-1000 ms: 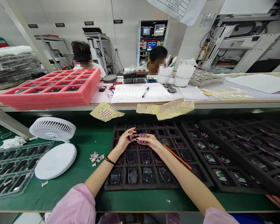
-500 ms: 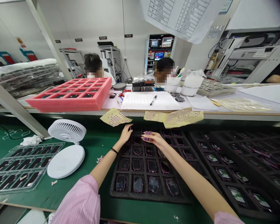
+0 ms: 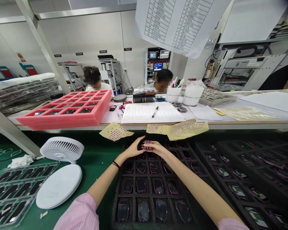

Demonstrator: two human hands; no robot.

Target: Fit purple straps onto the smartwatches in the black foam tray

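The right hand (image 3: 157, 149) is curled narrow around a small bundle of purple pieces (image 3: 147, 145), pinching them at the fingertips. The left hand (image 3: 134, 148) reaches in from the other side, its fingers loosely curved and close to the bundle; at this size I can't tell whether they touch it or hold anything.

Directly below both hands lies a black foam tray (image 3: 115, 204), its pockets filled with watch-shaped devices (image 3: 140, 185). A second dark tray of devices (image 3: 237, 179) sits beyond the right hand.

Past the left hand are a white desk fan (image 3: 61, 149) and a clear plastic tray (image 3: 16, 195), both on a green mat (image 3: 96, 182). A black wristband (image 3: 115, 164) circles the left wrist.

Straight ahead of the hands, sheets of dotted backing paper (image 3: 187, 129) hang over the edge of the counter (image 3: 206, 125), and a pink foam tray (image 3: 62, 111) sits on it, ahead and to the left.
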